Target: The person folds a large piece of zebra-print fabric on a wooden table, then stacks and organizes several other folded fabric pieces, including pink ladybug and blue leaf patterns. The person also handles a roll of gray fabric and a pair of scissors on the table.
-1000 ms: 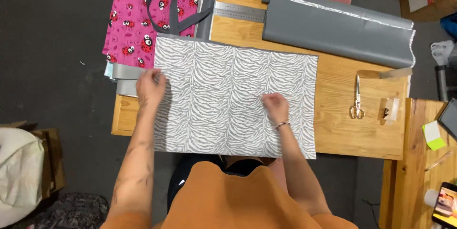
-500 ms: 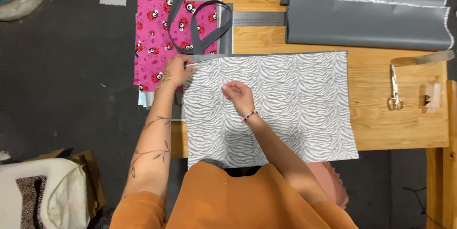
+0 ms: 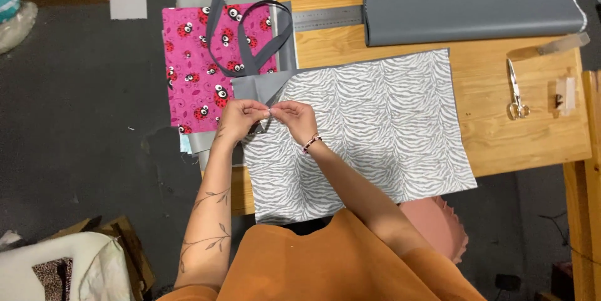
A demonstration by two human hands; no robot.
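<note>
- Head view, looking straight down on a wooden table (image 3: pixel 501 144) with a person in an orange top at its near edge.
- Zebra-print fabric sheet (image 3: pixel 375 126) lies flat on the table; its near edge overhangs the table toward the person.
- The upper-left corner of the sheet is folded over, showing its grey underside (image 3: pixel 260 86).
- Left hand (image 3: pixel 238 119) and right hand (image 3: pixel 294 119) meet at the left edge of the sheet, just below the folded corner.
- Fingers of both hands are pinched narrow, fingertips almost touching each other, gripping the fabric edge; something small and pale sits between them, too small to identify.
- Pink ladybird-print fabric (image 3: pixel 194 69) lies just left of the sheet, with a grey strap loop (image 3: pixel 250 44) on top.
- Metal ruler (image 3: pixel 325 18) lies at the far edge, beside a grey fabric roll (image 3: pixel 469 10).
- Scissors (image 3: pixel 514 91) rest well apart to the right, near a small clear piece (image 3: pixel 565 93).
</note>
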